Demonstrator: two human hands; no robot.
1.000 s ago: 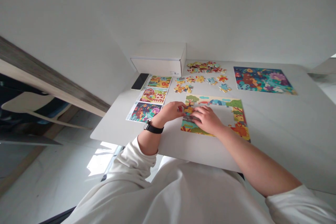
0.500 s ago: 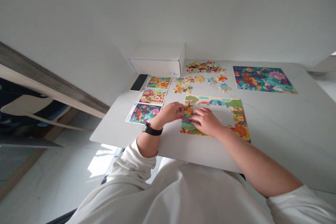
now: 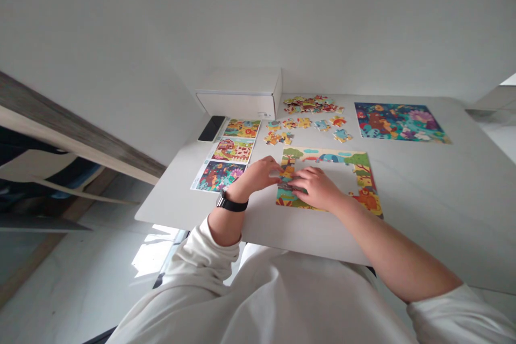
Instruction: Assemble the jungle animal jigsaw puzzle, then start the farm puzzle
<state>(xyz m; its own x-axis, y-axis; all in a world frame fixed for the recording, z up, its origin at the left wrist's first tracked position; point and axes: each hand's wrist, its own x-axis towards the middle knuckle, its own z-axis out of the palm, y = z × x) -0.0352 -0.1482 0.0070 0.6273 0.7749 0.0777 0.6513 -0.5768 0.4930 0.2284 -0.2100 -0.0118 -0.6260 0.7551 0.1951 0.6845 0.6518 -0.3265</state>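
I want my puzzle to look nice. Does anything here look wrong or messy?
Nothing looks spilled or broken. The one odd spot is the puzzle: its border shows, but its middle has a big gap. Loose pieces lie in a heap beyond it.

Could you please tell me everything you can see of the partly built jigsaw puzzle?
The partly built jigsaw puzzle lies flat on the white table, a colourful, card-like rectangular border of trees, sky and an orange animal around a pale, unfilled middle. The right hand rests on its left part, and the left hand reaches its left edge.
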